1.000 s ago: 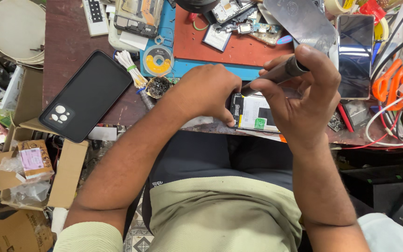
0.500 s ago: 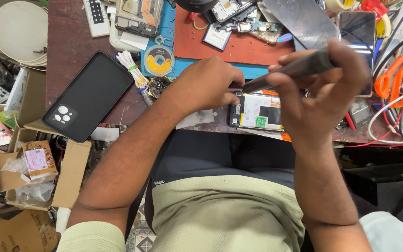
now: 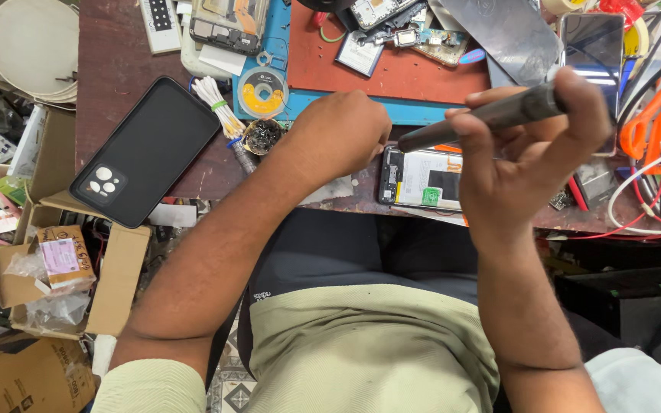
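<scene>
At the cluttered surface [image 3: 116, 46], our left hand [image 3: 342, 134] steadies the opened phone [image 3: 422, 180]; our right hand [image 3: 525, 145], grip clenched around the dark screwdriver [image 3: 491, 118], should approach squarely.

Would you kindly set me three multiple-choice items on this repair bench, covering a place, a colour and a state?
1. Where does the black phone case lie?
A. beside the person's left forearm
B. on the red mat
C. in the cardboard box

2. What colour are the scissor handles?
A. green
B. orange
C. white

3. What is the right hand doing?
A. resting flat
B. holding a dark screwdriver
C. gripping scissors

Answers: 1 A, it lies on the brown table left of that arm; 2 B, orange loops at the right edge; 3 B, fingers wrap the tool above the opened phone.
</scene>
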